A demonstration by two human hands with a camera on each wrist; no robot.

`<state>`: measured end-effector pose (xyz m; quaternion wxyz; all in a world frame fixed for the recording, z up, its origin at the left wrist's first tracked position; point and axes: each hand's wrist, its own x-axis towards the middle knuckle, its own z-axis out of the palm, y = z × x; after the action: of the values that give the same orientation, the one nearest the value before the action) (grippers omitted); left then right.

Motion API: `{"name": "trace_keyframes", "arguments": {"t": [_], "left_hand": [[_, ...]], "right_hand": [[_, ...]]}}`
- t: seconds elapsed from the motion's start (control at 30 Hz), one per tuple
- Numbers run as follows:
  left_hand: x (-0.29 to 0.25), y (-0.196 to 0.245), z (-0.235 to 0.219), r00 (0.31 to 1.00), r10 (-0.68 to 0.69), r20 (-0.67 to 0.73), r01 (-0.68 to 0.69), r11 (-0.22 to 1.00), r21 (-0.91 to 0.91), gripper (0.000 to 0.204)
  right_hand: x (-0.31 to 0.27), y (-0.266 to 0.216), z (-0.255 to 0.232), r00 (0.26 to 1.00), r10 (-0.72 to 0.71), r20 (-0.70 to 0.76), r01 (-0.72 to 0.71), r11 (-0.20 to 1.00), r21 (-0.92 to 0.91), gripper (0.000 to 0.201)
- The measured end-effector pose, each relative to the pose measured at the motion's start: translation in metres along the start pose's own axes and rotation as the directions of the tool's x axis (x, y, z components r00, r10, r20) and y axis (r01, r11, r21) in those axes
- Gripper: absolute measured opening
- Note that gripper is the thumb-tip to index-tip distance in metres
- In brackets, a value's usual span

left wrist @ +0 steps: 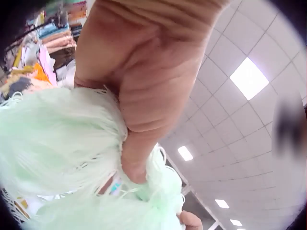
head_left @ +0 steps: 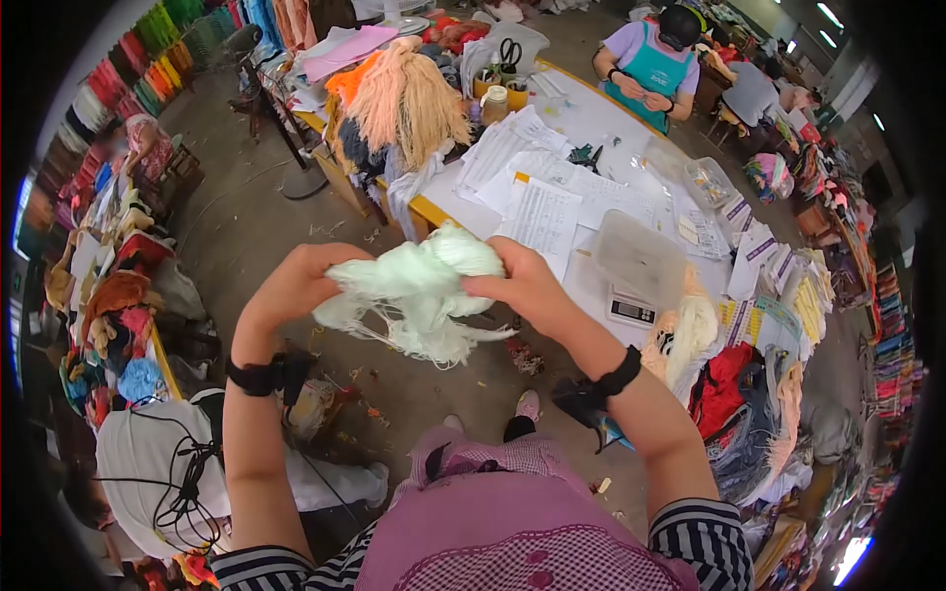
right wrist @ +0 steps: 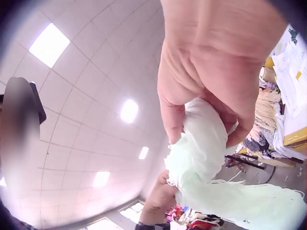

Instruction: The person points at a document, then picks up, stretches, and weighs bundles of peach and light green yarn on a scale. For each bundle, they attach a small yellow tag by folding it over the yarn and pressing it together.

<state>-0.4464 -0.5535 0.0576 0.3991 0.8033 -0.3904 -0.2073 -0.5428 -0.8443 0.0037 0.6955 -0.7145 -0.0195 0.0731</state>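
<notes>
A pale mint-green hank of yarn (head_left: 414, 281) is held up in front of the body between both hands, loose strands trailing from its lower edge. The left hand (head_left: 313, 281) grips its left end; in the left wrist view the thumb (left wrist: 136, 163) presses into the strands. At the other end, the right hand (head_left: 522, 286) has thumb and fingers curled round a thick twisted bundle. The right wrist view shows that bundle of yarn (right wrist: 204, 139) bulging out between thumb and fingers, while a long part hangs off to the side.
Ahead is a white-topped table (head_left: 611, 138) with paper sheets (head_left: 542, 212), a plastic bin (head_left: 641, 258) on a digital scale (head_left: 631, 310) and a heap of peach yarn (head_left: 409, 98). Another person (head_left: 652, 69) sits across it. Red and grey yarn (head_left: 724, 384) lies at right; a white-covered seat (head_left: 148, 463) with black cables stands left.
</notes>
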Motion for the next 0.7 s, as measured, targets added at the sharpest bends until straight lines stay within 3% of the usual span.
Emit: {"name": "trace_keyframes", "arguments": {"t": [0.03,0.07,0.13,0.17,0.23,0.27,0.33,0.4,0.47,0.5,0.53,0.57,0.63,0.7], "left_hand": [[-0.009,-0.003,-0.003,0.999,-0.026,-0.035,0.028,0.998,0.058,0.034],[-0.017,-0.005,-0.005,1.0,-0.019,-0.021,0.02,0.998,0.054,0.034],[-0.031,-0.013,-0.006,0.978,-0.209,-0.029,0.205,0.975,-0.087,0.036],[-0.036,-0.023,-0.006,0.98,-0.201,-0.011,0.199,0.976,-0.09,0.036],[-0.045,-0.047,-0.004,0.976,-0.209,-0.066,0.201,0.973,-0.115,0.037],[-0.047,-0.056,0.0,0.977,-0.208,-0.048,0.201,0.973,-0.115,0.037],[-0.049,-0.072,0.009,0.96,-0.267,-0.086,0.259,0.961,-0.095,0.036],[-0.05,-0.082,0.018,0.953,-0.302,-0.006,0.302,0.953,-0.026,0.048],[-0.045,-0.065,0.034,0.983,-0.161,-0.084,0.167,0.984,0.07,0.068],[-0.04,-0.05,0.042,0.978,-0.205,-0.031,0.174,0.893,-0.416,0.084],[-0.037,-0.038,0.05,0.978,-0.209,-0.02,0.182,0.89,-0.419,0.084],[-0.034,-0.028,0.057,0.986,-0.162,-0.037,0.146,0.951,-0.273,0.084],[-0.028,-0.024,0.074,0.985,-0.121,-0.122,0.126,0.991,0.036,0.081],[-0.027,-0.031,0.085,0.97,-0.173,-0.171,0.177,0.984,0.006,0.079]], "right_hand": [[0.004,0.004,0.008,0.992,-0.093,-0.089,0.075,0.979,-0.191,0.03],[0.008,0.005,0.015,0.991,-0.088,-0.104,0.067,0.979,-0.191,0.03],[0.013,0.006,0.025,0.981,-0.127,-0.148,0.094,0.974,-0.208,0.034],[0.015,0.007,0.028,0.979,-0.118,-0.166,0.082,0.974,-0.209,0.034],[0.02,0.009,0.037,0.996,-0.084,-0.03,0.081,0.993,-0.09,0.027],[0.023,0.011,0.043,0.996,-0.076,-0.045,0.072,0.994,-0.085,0.027],[0.028,0.017,0.052,0.977,0.095,0.19,-0.14,0.961,0.24,0.027],[0.031,0.026,0.061,0.965,0.138,0.221,-0.203,0.931,0.304,0.029],[0.039,0.034,0.069,0.952,0.165,0.256,-0.253,0.896,0.365,0.031],[0.043,0.038,0.074,0.967,0.153,0.204,-0.19,0.966,0.174,0.032],[0.045,0.043,0.079,0.978,0.135,0.157,-0.132,0.991,-0.029,0.033],[0.047,0.051,0.087,0.978,0.141,0.154,-0.138,0.99,-0.025,0.033],[0.05,0.064,0.1,0.997,-0.032,0.077,0.045,0.984,-0.173,0.034],[0.05,0.067,0.099,0.993,-0.069,0.093,0.085,0.981,-0.174,0.032]]}}
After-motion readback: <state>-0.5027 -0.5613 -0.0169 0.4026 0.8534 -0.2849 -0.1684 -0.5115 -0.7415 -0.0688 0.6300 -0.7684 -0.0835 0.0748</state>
